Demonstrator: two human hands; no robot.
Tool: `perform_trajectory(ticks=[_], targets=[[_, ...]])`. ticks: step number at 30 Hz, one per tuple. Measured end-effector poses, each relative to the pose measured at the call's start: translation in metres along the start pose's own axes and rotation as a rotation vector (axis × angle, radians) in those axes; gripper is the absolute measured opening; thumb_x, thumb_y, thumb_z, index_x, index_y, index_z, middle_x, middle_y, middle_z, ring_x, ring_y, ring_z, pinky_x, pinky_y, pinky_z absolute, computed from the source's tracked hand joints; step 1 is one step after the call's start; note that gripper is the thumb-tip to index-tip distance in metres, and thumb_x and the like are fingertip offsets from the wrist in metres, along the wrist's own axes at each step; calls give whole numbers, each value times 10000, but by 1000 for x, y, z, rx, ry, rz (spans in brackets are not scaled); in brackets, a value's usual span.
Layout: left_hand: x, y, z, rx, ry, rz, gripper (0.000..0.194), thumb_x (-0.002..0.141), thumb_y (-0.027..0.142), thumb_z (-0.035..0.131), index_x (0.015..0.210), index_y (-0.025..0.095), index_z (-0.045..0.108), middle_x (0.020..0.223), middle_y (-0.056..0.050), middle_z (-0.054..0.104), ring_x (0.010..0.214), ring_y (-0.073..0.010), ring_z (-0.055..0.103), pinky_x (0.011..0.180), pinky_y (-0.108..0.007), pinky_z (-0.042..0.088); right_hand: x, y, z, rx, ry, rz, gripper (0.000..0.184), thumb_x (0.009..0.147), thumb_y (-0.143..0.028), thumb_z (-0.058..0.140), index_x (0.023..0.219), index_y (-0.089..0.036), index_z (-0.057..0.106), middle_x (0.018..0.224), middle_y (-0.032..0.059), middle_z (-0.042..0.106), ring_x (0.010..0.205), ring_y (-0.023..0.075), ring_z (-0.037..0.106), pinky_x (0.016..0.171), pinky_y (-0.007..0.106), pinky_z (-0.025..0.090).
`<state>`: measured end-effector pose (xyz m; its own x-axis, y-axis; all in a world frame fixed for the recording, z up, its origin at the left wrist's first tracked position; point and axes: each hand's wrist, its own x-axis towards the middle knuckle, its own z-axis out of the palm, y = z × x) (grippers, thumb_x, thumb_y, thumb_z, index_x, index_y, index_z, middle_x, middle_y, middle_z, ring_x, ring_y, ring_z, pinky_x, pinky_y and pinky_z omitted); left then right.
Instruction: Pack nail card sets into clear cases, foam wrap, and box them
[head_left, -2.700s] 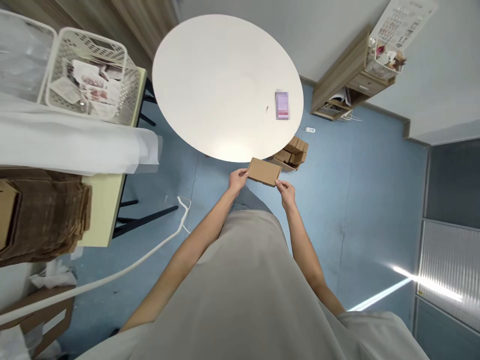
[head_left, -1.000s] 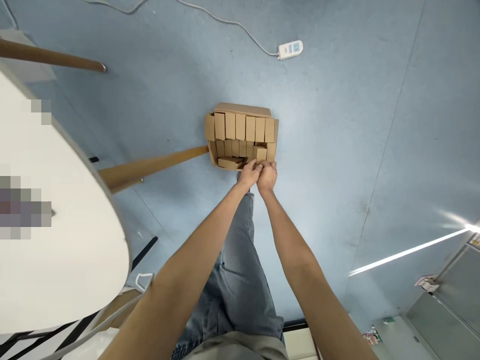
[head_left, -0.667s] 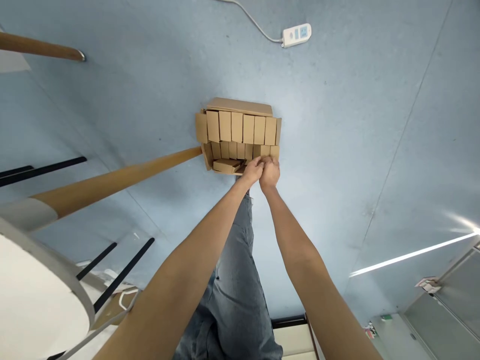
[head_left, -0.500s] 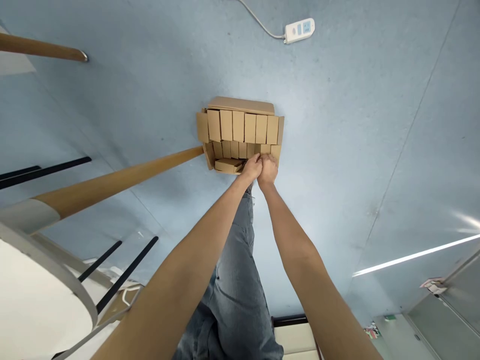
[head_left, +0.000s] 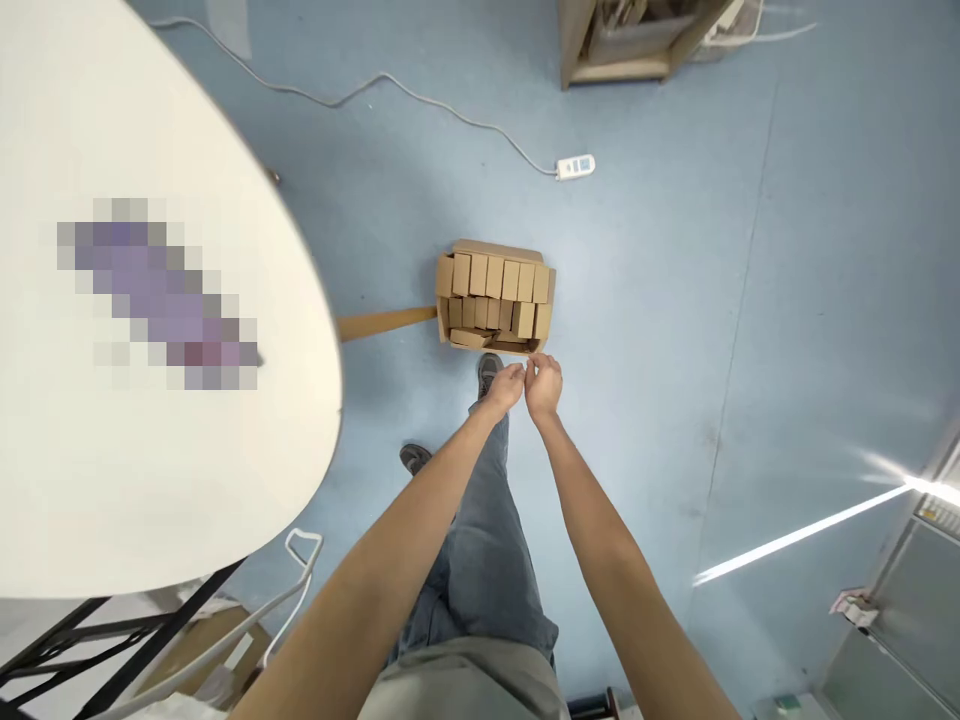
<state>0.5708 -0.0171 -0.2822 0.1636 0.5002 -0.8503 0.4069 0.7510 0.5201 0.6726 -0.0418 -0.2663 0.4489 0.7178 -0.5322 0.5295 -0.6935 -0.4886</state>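
Observation:
My left hand [head_left: 508, 386] and my right hand [head_left: 543, 385] hang close together just in front of a cardboard carton in the view. Their fingers are curled in, and no object shows in either one. The open cardboard carton [head_left: 444, 315] sits on the floor beyond them. Inside it, a row of narrow brown boxes [head_left: 495, 277] stands along the far side. A second row of brown boxes [head_left: 480, 313] lies lower in the middle. One brown box [head_left: 468, 339] lies flat at the near left, and another box [head_left: 523, 320] stands higher near the right end.
A white rounded tabletop [head_left: 285, 450] with a blurred-out purple item fills the left. Its wooden leg [head_left: 386, 322] reaches the floor beside the carton. A white power strip [head_left: 575, 167] with its cord lies beyond. A wooden cabinet [head_left: 622, 70] stands at the top, and my shoe [head_left: 489, 372] is near the carton.
Both hands have come up out of the carton and back toward me. My view has risen and shifted, so the tabletop, the cabinet and my shoes now show.

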Motion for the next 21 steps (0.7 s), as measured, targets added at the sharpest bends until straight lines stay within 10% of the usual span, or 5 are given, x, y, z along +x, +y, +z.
perform_trajectory(ticks=[6, 12, 21], targets=[[-105, 27, -31, -170, -61, -16, 274, 954, 271, 644, 1154, 195, 814, 1245, -124, 810, 1122, -263, 763, 1035, -430, 603, -85, -35, -54, 18, 81, -109, 278, 1032, -237, 486, 1078, -179, 754, 1097, 162, 742, 1081, 311, 647, 1027, 437, 485], [-209, 37, -110, -288, -73, 142, 330, 927, 412, 719, 1184, 228, 814, 1391, -135, 775, 1191, -287, 762, 1044, -432, 611, -175, -87, -81, 80, 186, -231, 269, 1009, -284, 496, 1071, -220, 750, 1093, 150, 758, 1074, 308, 695, 1026, 451, 522], [-365, -36, -243, -552, 114, 374, 501, 827, 621, 759, 1181, 271, 819, 1369, -116, 790, 1206, -327, 766, 1091, -493, 600, -321, -183, -54, 228, 257, -510, 340, 1007, -455, 523, 1060, -228, 770, 1052, 144, 782, 983, 302, 726, 941, 449, 572]])
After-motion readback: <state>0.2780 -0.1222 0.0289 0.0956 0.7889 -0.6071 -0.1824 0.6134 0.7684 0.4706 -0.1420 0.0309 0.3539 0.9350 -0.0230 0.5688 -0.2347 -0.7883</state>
